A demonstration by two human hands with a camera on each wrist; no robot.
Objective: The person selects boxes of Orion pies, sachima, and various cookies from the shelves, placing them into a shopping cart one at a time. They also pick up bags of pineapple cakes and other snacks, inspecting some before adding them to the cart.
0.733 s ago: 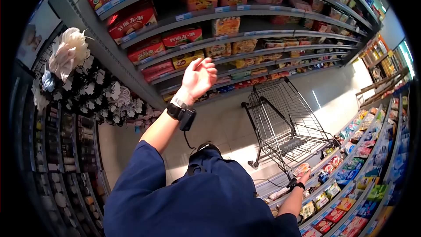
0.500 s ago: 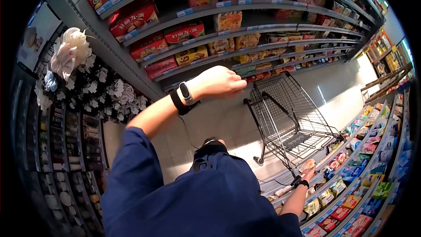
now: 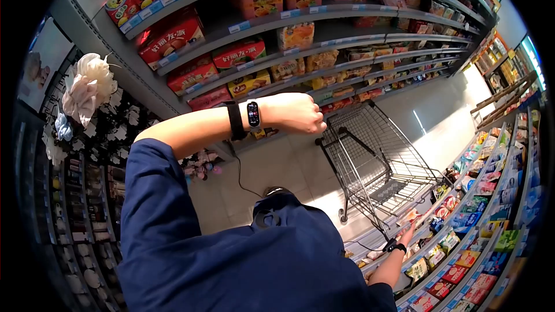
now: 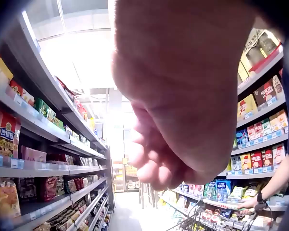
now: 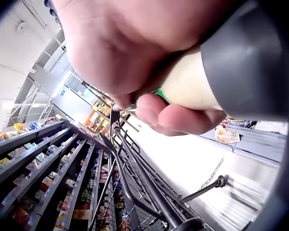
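My left arm is raised level across my chest, and the smartwatch (image 3: 252, 114) on its wrist faces up. The left hand (image 3: 298, 113) is curled into a fist and holds nothing; in the left wrist view its folded fingers (image 4: 163, 163) fill the frame. My right hand (image 3: 406, 234) reaches low to the right-hand shelf among snack packets (image 3: 411, 217). In the right wrist view its fingers (image 5: 178, 118) are wrapped round a pale rounded item (image 5: 187, 86) with a dark grey end; what it is I cannot tell.
A wire shopping cart (image 3: 376, 162) stands in the aisle just ahead of me. Shelves of red and yellow boxes (image 3: 240, 55) line the left side. Racks of bright packets (image 3: 485, 208) line the right. Hair accessories (image 3: 87, 84) hang on a rack at far left.
My left arm has swung down from a raised, open-fingered pose to level, wrist turned so the watch faces up, fingers curled in. The right hand has stayed at the low shelf.
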